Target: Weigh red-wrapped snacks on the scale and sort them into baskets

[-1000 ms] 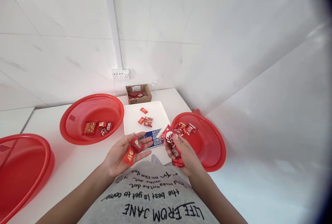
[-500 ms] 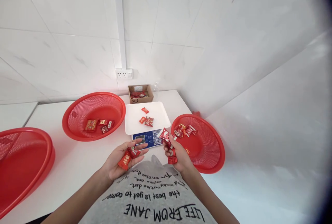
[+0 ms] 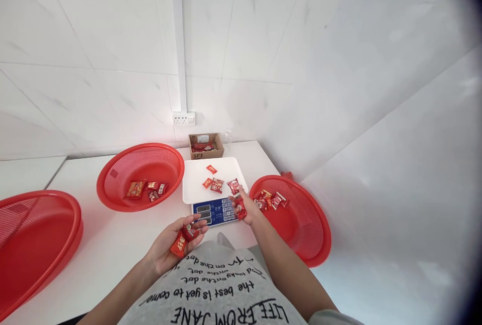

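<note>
My left hand (image 3: pixel 175 244), palm up with fingers loosely curled, holds red wrapped candies (image 3: pixel 178 245) below the scale's display. Over the front right of the white scale tray (image 3: pixel 194 192), my right hand (image 3: pixel 244 208) is closed on red packets; one red and white packet (image 3: pixel 233 186) is at its fingertips, above or touching the tray. More red packets (image 3: pixel 216 185) lie mid-tray, with a small one (image 3: pixel 211 169) behind them. The scale's blue panel (image 3: pixel 216 213) is partly covered by both hands.
A red basket (image 3: pixel 327 237) with packets stands at the right, another (image 3: pixel 101 184) at the left, and a third (image 3: pixel 77 214) at the far left. Behind the scale sits a cardboard box (image 3: pixel 207 154) of red packets. A wall socket (image 3: pixel 184 118) is above.
My right hand has moved forward to the tray with its packets. My left hand has shifted slightly left, still holding candies. The view has tilted a little upward.
</note>
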